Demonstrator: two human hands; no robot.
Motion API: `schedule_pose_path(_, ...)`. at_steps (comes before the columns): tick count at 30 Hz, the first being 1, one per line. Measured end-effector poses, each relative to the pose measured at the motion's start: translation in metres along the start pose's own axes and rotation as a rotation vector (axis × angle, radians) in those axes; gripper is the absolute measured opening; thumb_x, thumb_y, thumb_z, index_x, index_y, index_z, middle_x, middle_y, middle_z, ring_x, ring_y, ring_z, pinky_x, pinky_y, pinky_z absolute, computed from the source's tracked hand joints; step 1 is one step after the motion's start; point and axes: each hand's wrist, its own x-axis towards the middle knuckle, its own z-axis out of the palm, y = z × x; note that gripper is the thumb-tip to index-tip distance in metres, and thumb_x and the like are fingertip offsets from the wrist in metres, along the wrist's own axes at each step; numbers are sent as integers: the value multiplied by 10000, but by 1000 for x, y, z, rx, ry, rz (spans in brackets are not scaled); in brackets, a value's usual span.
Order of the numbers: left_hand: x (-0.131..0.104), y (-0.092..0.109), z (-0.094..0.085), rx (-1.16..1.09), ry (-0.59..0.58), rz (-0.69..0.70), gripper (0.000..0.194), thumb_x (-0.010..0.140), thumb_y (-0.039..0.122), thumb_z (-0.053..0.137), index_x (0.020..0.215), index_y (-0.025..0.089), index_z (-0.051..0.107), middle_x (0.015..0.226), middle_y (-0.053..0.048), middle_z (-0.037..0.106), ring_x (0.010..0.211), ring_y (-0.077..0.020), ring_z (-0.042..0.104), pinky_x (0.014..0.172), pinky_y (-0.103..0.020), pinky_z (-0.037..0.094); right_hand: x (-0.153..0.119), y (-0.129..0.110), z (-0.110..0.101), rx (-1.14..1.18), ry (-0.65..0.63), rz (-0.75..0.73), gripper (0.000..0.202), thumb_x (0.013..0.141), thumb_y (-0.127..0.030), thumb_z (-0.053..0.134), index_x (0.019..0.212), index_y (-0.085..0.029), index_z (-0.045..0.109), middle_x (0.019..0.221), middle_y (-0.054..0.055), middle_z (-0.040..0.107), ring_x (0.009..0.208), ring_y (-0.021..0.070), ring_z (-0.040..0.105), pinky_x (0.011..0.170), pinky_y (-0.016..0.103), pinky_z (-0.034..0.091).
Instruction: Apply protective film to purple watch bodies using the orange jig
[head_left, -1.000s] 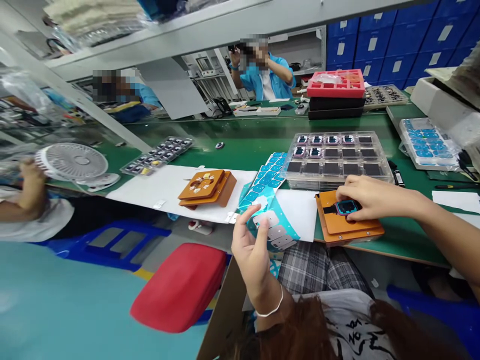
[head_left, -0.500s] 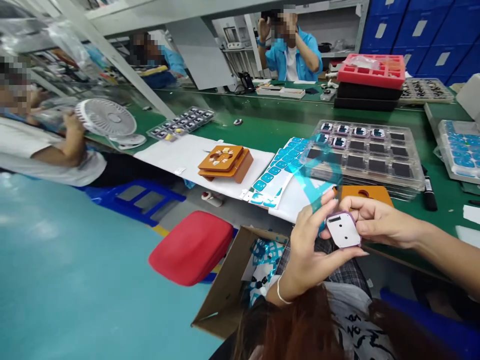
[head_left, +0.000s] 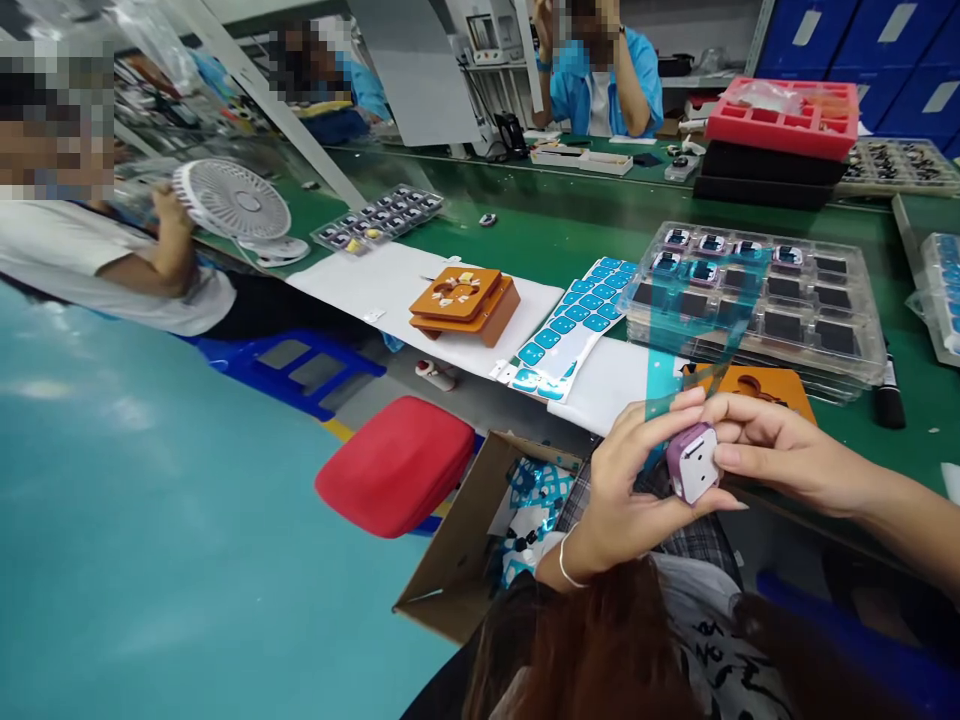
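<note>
Head view: two hands hold one purple-sided device.

A fan stands on the desk, upper left; at centre, a block sits on paper, left of a sticker sheet. Farther right lies a tray. Lower down, a stool stands left of a box; a small case lies between left hand and right hand, below the tray.
</note>
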Motion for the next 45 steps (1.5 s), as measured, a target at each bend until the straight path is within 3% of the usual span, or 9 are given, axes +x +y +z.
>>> schedule_pose_path(4,1,-1,-1,65,21,42,673,709,424,851,1290,220,579,1260,-112,694,1126,-221,691,954,-344,572,-1,-3,5,-197,96,-58,278,855,-425,741,933,-184,625,769,12,687,681,114,651,625,217,533)
schedule_pose_path(8,2,0,-2,181,64,57,654,665,509,858,1186,191,624,1191,-120,725,1076,-237,712,922,-351,563,-4,-6,5,-669,327,-533,114,822,-241,768,865,-219,666,706,-20,601,610,99,568,544,210,482)
schedule_pose_path(12,3,2,-2,211,45,65,651,649,582,839,1124,185,641,1118,-114,750,984,-239,734,839,-350,562,-9,-9,3,-1062,255,-814,132,875,-144,694,970,-226,733,771,10,575,657,104,559,565,233,479)
schedule_pose_path(17,2,1,-3,183,22,54,664,646,545,853,1163,186,641,1150,-117,745,994,-229,729,849,-341,550,-13,-12,6,-1137,238,-786,176,897,-131,673,1051,-197,726,823,26,573,720,104,572,609,226,499)
schedule_pose_path(22,2,-1,-3,85,-25,67,657,676,583,797,1185,198,641,1171,-108,740,992,-205,729,830,-316,558,-14,-14,7,-940,214,-616,126,849,-219,751,972,-224,725,813,8,553,644,87,556,471,169,456)
schedule_pose_path(26,1,-2,-2,123,-29,86,673,644,550,841,1192,211,647,1141,-91,751,960,-199,732,828,-313,550,-12,-15,8,-813,226,-535,102,814,-261,788,877,-224,717,794,8,561,643,98,567,492,178,492)
schedule_pose_path(34,2,-1,-2,124,-14,43,700,609,551,861,1184,208,659,1125,-101,758,953,-217,739,824,-333,561,-13,-22,9,-836,275,-578,171,808,-271,793,698,-216,674,696,-10,558,596,95,535,510,215,456)
schedule_pose_path(40,2,-6,-9,6,75,-97,667,563,497,898,1116,174,708,1122,-119,757,1044,-254,727,938,-373,578,-27,-29,9,-923,256,-618,146,837,-288,772,748,-261,659,716,-7,532,605,126,523,529,290,444)
schedule_pose_path(45,4,-8,-13,-99,118,-100,687,542,505,892,1112,165,712,1118,-123,755,1050,-232,723,967,-346,574,-31,-30,8,-966,368,-709,138,835,-253,772,842,-283,638,819,16,559,780,185,584,688,348,504)
